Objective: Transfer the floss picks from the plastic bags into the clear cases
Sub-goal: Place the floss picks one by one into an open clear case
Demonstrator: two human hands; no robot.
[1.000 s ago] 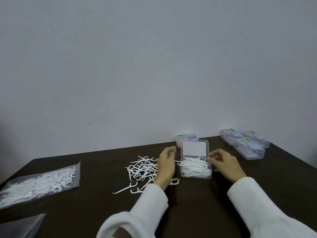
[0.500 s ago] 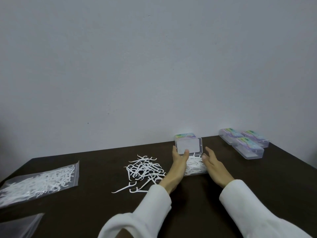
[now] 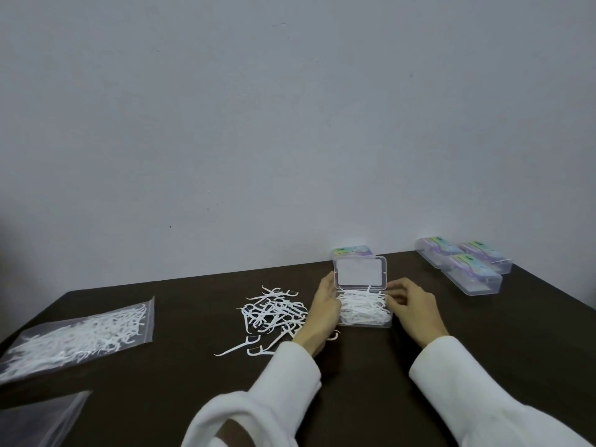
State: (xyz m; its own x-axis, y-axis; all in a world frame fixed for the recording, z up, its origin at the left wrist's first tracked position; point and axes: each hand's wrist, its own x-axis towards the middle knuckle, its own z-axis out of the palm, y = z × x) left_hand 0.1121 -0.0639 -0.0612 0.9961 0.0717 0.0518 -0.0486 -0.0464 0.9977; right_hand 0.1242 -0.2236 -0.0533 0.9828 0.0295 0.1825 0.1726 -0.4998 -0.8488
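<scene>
Both hands, left (image 3: 324, 309) and right (image 3: 411, 303), were clasped on the heaped clear case (image 3: 364, 312), whose upright lid (image 3: 360, 273) apparently needed closing next.

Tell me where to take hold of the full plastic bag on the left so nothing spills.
Take the plastic bag by its zip edge, the short side facing the loose picks, coming from the right. It lies flat with picks filling the body, so a grip there, mouth up, likely spills none.

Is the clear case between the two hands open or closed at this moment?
Open. The lid of the clear case stands raised behind its base, and white floss picks pile up uncovered above the rim.
</scene>
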